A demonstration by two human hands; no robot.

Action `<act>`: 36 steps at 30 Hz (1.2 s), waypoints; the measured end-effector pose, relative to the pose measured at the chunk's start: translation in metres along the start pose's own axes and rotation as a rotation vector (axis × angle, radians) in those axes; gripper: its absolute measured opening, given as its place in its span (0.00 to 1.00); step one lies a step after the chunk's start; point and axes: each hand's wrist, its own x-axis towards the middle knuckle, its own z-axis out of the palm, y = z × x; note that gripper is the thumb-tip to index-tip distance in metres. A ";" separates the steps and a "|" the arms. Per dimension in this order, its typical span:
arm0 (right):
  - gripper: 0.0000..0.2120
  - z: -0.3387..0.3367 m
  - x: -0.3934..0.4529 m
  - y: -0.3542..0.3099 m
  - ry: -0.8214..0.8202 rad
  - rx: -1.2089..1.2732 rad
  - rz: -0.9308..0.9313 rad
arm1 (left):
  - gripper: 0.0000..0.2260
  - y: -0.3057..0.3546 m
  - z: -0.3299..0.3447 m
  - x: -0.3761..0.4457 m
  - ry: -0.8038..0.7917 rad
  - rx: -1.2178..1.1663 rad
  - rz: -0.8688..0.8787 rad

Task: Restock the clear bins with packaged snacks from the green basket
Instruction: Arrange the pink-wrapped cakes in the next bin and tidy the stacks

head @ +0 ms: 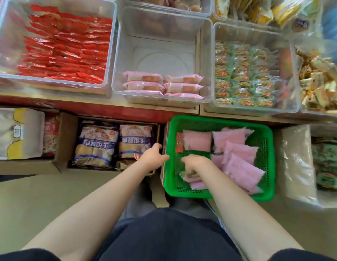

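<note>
A green basket (265, 147) sits low at centre right and holds several pink snack packets (237, 153). My right hand (195, 163) is down inside its left half, fingers curled round a pink packet (194, 180). My left hand (154, 155) rests at the basket's left rim, fingers loosely bent and holding nothing. Above, the middle clear bin (118, 53) holds several pink packets (163, 85) lined along its front wall; its back part is bare.
A clear bin of red packets (66, 48) stands at left, a bin of green-yellow packets (243, 74) at right, more bins behind. Under the shelf edge (107, 108) sit cardboard boxes with blue-labelled biscuit bags (96, 144) and a bagged box (295, 162) at right.
</note>
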 end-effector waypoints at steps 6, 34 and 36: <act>0.39 0.066 0.022 0.041 -0.013 -0.221 -0.008 | 0.20 0.002 0.045 -0.004 0.164 -0.054 -0.057; 0.35 0.094 0.052 0.120 0.230 0.326 -0.213 | 0.26 0.044 0.170 0.012 -0.003 -0.932 -0.357; 0.36 0.092 0.050 0.121 0.235 0.392 -0.210 | 0.16 0.049 0.168 0.006 -0.090 -1.059 -0.345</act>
